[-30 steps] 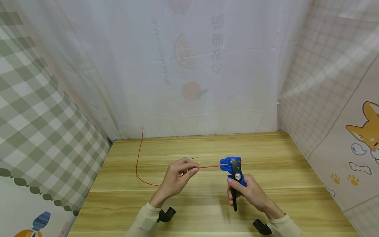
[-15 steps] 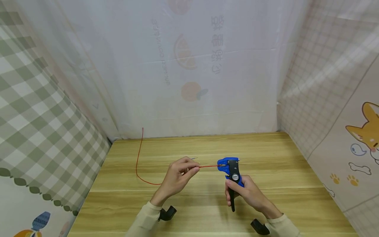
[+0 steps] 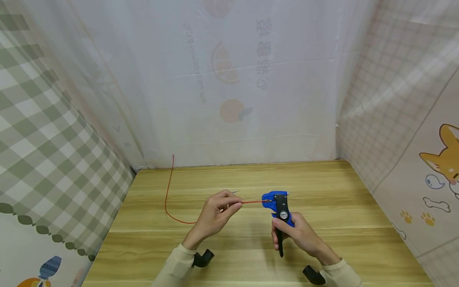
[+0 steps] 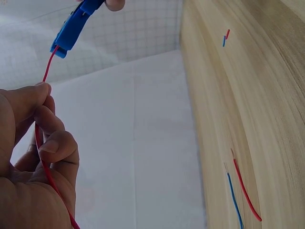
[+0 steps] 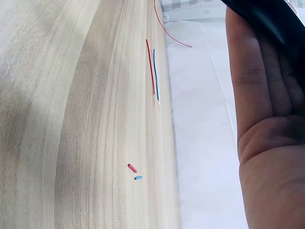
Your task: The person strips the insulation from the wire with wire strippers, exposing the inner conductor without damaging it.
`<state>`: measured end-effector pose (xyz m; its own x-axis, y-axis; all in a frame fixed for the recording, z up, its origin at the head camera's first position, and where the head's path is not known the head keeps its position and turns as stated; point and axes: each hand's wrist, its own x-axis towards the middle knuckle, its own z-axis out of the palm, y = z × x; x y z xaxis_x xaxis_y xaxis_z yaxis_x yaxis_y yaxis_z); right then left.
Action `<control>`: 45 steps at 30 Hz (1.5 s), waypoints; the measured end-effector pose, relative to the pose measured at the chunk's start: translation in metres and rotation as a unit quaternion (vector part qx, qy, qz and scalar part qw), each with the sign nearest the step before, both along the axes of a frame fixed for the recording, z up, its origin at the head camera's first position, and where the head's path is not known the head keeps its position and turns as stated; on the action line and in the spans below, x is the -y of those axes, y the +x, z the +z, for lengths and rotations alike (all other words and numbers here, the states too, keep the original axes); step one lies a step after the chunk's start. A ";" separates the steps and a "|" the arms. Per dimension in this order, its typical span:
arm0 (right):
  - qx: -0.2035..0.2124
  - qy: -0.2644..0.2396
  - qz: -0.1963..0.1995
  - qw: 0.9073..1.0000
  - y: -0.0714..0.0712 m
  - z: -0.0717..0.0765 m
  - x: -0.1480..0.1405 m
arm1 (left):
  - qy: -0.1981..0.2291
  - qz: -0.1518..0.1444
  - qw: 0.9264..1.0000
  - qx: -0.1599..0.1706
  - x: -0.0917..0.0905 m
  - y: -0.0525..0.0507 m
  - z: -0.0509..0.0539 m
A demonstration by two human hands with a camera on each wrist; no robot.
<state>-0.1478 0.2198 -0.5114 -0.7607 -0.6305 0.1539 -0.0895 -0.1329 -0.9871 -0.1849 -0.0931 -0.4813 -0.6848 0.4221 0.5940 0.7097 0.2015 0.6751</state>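
My left hand [image 3: 215,215] pinches a long red wire [image 3: 252,201] between thumb and fingertips; the wire runs back through the palm in the left wrist view. Its short front end points right and lies in the jaws of a blue and black wire stripper [image 3: 283,202]. My right hand [image 3: 300,233] grips the stripper's handles, holding the tool upright above the table. How tightly the jaws close cannot be seen. In the right wrist view, a dark handle [image 5: 279,24] crosses the fingers of that hand. The wire's tail [image 3: 167,195] curves away to the left.
On the wooden table [image 3: 340,199] lie a short red wire [image 4: 244,186] and a blue wire [image 4: 232,195], both with bare strands. Near them are a red scrap [image 5: 132,168] and a blue scrap [image 5: 138,178]. A white sheet [image 3: 294,99] hangs behind.
My right hand has shifted the wire stripper slightly left, closer to my left hand. More of the red wire's end now sits within its jaws. My left hand has hardly moved.
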 end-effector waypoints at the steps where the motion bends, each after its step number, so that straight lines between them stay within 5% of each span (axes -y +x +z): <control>1: 0.000 0.001 0.000 1.000 0.000 0.000 0.000 | 0.000 0.000 1.000 0.000 0.000 0.000 0.000; 23: -0.007 0.019 -0.008 1.000 0.000 0.000 0.002 | -0.022 0.010 0.998 0.050 0.000 0.004 0.004; 45: -0.030 0.034 -0.030 0.999 -0.001 -0.003 0.006 | -0.028 0.010 0.999 0.031 0.001 0.003 0.004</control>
